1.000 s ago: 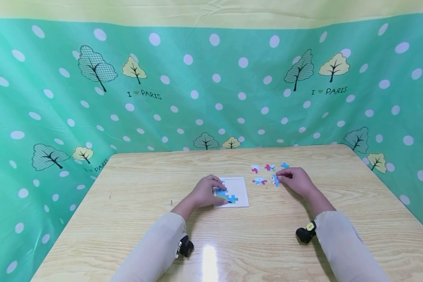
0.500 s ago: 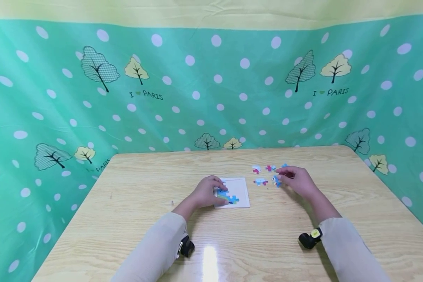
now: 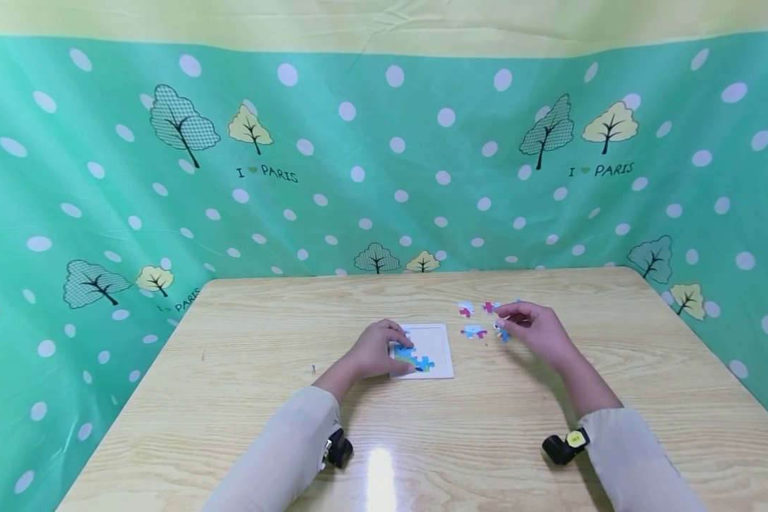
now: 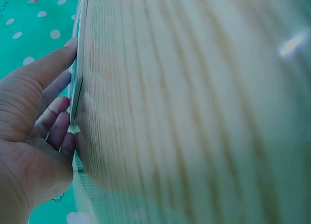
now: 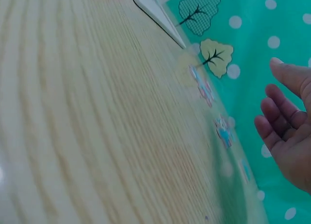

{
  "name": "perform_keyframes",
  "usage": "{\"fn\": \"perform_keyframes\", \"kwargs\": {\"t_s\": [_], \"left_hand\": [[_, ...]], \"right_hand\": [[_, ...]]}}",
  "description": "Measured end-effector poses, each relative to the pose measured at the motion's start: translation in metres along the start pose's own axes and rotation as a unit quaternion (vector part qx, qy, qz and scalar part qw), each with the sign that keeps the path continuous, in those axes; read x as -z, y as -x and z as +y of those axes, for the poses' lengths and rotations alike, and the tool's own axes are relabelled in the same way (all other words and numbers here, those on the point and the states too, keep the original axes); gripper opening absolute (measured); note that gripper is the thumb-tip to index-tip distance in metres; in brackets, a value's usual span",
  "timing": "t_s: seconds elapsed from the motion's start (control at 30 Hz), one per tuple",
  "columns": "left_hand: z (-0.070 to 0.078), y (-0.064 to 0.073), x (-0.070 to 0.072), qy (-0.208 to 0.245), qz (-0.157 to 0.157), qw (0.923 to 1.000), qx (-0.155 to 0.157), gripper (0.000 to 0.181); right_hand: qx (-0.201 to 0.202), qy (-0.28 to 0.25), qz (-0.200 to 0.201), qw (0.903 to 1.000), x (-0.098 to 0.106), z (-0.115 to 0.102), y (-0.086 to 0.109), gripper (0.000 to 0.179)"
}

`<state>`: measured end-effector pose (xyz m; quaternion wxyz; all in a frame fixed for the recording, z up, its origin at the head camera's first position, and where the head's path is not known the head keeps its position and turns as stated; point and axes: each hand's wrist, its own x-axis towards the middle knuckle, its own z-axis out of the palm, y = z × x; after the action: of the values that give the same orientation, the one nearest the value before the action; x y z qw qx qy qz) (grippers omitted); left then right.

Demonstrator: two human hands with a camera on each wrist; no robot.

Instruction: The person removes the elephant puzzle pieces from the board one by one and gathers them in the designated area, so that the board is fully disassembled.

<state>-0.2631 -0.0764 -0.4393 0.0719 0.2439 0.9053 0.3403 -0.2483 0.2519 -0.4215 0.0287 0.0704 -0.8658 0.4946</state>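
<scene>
In the head view, my left hand (image 3: 379, 348) rests on the left side of a white puzzle tray (image 3: 440, 348), its fingers and thumb spread over joined blue and green puzzle pieces (image 3: 424, 363). The left wrist view shows the left hand's fingertips along the thin edge of the tray (image 4: 77, 95). My right hand (image 3: 537, 329) hovers over loose pieces right of the tray, fingers loosely bent. Below its fingertips lies a blue and white puzzle piece (image 3: 503, 334). In the right wrist view, the right hand (image 5: 291, 117) is raised above the tabletop, with nothing seen between its fingers.
Several other loose pieces lie beside the tray: a white and pink one (image 3: 466, 309), a pink one (image 3: 488, 307) and a pale blue one (image 3: 473, 332). A tiny scrap (image 3: 313, 369) lies left of the left wrist. A green dotted curtain (image 3: 384, 163) hangs behind the wooden table (image 3: 473, 441).
My right hand has come off the blue and white piece and lifted slightly, leaving it on the table. The left hand has kept its place on the tray.
</scene>
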Motion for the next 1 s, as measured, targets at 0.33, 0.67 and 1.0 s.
{"fn": "perform_keyframes", "kwargs": {"t_s": [0.33,0.67,1.0], "left_hand": [[0.000,0.000,0.001,-0.004,0.001,0.9999,-0.010,0.035],[0.000,0.000,0.000,0.000,0.002,1.0000,-0.009,0.035],[0.000,0.002,-0.001,-0.004,0.012,0.9997,-0.022,0.034]], "right_hand": [[0.014,-0.020,-0.018,0.9995,-0.009,-0.012,0.005,0.029],[0.040,-0.022,-0.054,0.9975,-0.019,-0.022,0.006,0.033],[0.061,-0.013,-0.081,0.9948,-0.024,-0.033,0.006,0.031]]}}
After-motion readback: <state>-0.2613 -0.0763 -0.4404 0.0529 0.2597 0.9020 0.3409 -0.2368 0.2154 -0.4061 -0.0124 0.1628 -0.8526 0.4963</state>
